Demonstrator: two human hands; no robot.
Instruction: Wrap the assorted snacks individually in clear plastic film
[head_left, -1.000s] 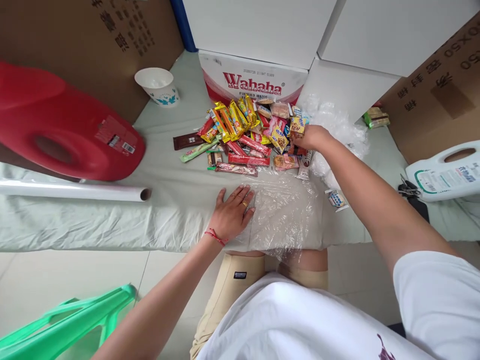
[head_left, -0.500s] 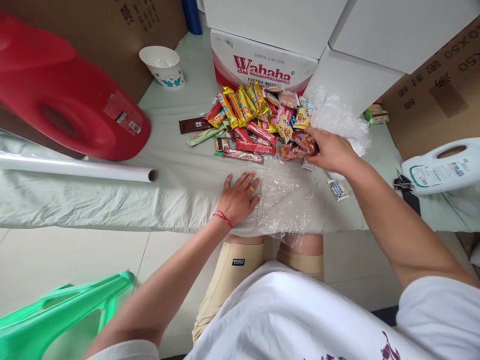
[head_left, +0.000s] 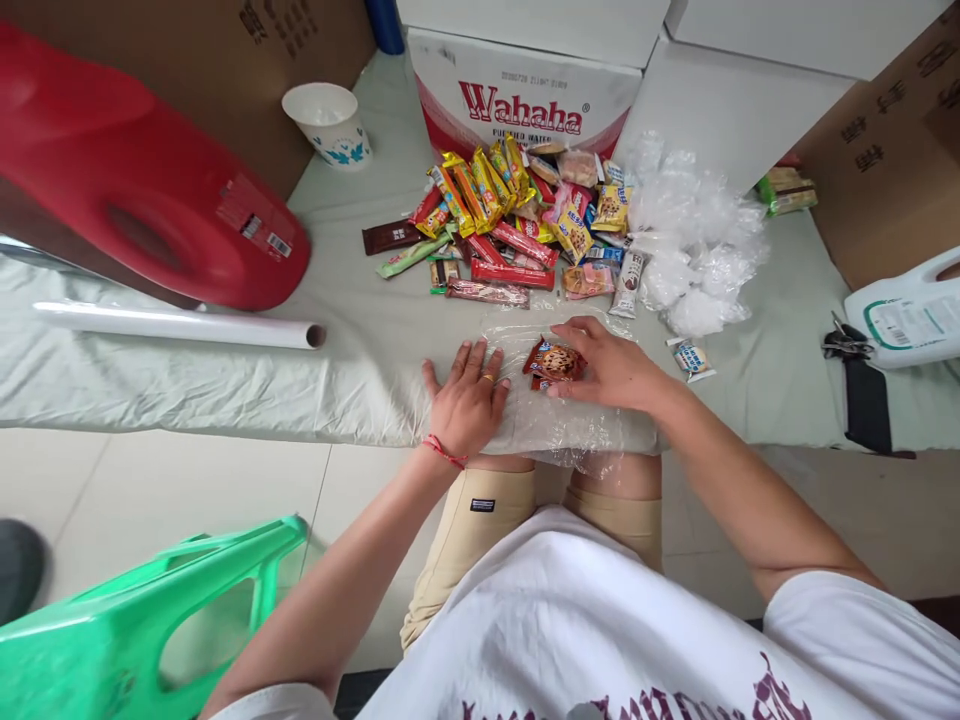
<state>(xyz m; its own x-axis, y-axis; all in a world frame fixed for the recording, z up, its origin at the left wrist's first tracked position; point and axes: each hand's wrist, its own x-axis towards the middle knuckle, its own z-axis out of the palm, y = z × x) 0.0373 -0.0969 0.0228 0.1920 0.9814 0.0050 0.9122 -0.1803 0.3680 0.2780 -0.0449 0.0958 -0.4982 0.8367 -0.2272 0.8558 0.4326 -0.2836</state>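
Observation:
My left hand (head_left: 466,397) lies flat, palm down, on the left edge of a sheet of clear plastic film (head_left: 517,425), with fingers stretched out. On the same film, my right hand (head_left: 600,365) has its thumb and fingers around brown-wrapped cookie packets (head_left: 555,362); a chocolate-chip cookie is printed on the top one. Part of these packets is hidden by the fingers. Just beyond both hands is a pile of wrapped snacks: yellow sticks (head_left: 480,190), red sticks (head_left: 514,274), yellow cookie packets (head_left: 572,233) and a pink packet (head_left: 587,280).
Crumpled clear plastic bundles (head_left: 697,250) sit right of the pile, near a small blue-white packet (head_left: 690,360). A white roll (head_left: 180,325), red jug (head_left: 255,240) and paper cup (head_left: 330,125) stand left. Boxes (head_left: 525,95) line the back. A green stool (head_left: 150,610) is below.
My right hand has brought the brown cookie packets from the pile's right side down onto the film, near my left hand. My left hand stays flat. The view has shifted slightly.

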